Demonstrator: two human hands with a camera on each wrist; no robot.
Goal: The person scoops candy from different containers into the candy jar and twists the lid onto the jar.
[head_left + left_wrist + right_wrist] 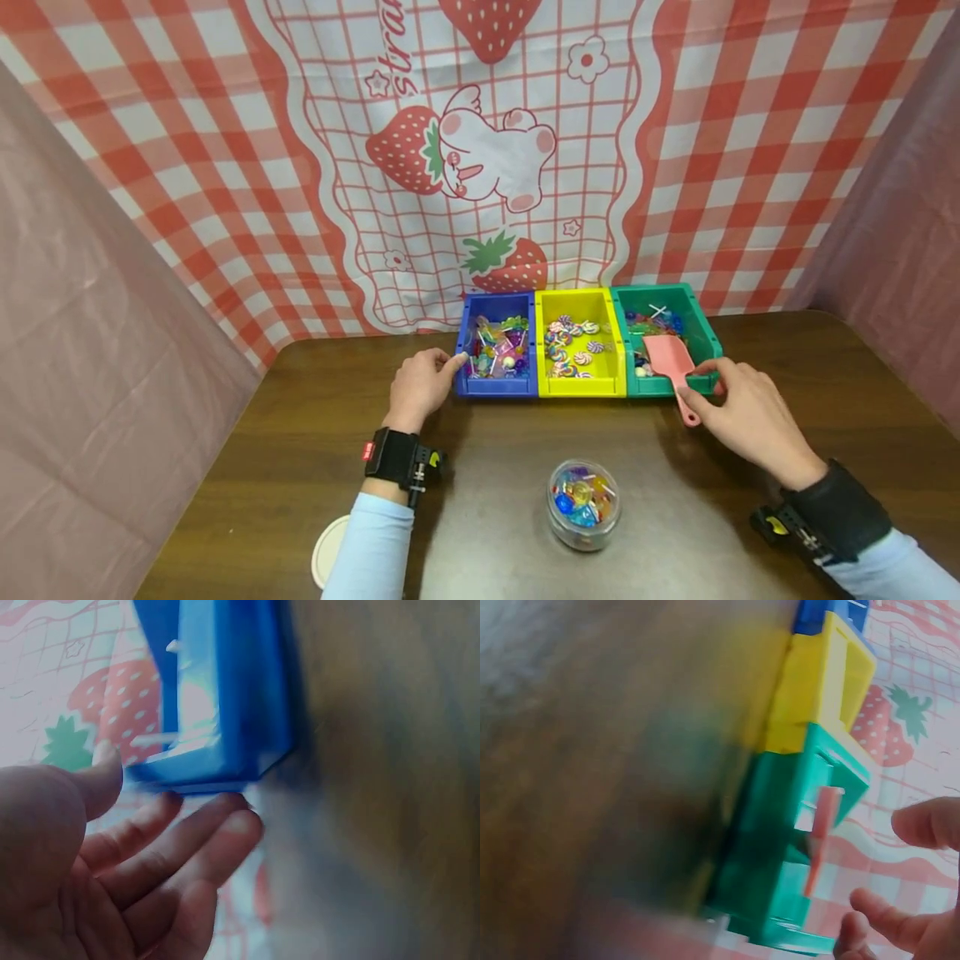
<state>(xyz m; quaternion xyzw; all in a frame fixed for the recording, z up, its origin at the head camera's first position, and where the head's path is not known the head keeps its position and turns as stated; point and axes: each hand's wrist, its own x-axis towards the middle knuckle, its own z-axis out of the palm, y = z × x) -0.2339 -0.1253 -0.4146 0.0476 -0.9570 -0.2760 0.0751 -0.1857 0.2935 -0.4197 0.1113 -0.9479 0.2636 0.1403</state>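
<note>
In the head view, three joined bins stand in a row: a blue bin (497, 387), a yellow bin (582, 387) and a green bin (701, 317). My left hand (422, 385) is at the blue bin's left side; the left wrist view shows its fingers loosely bent against the wall, thumb apart. A pink scoop (670, 357) rests over the green bin's front edge, handle toward me. Beside that handle is my right hand (746, 412), with thumb and fingers spread. In the right wrist view the fingers (889, 919) stand apart from the scoop.
A clear jar (584, 533) of colourful pieces stands uncovered in front of the bins. A white round lid (327, 553) lies partly under my left forearm. Small candy-like charms (583, 358) fill the bins. Behind them hangs a strawberry-patterned cloth (495, 242).
</note>
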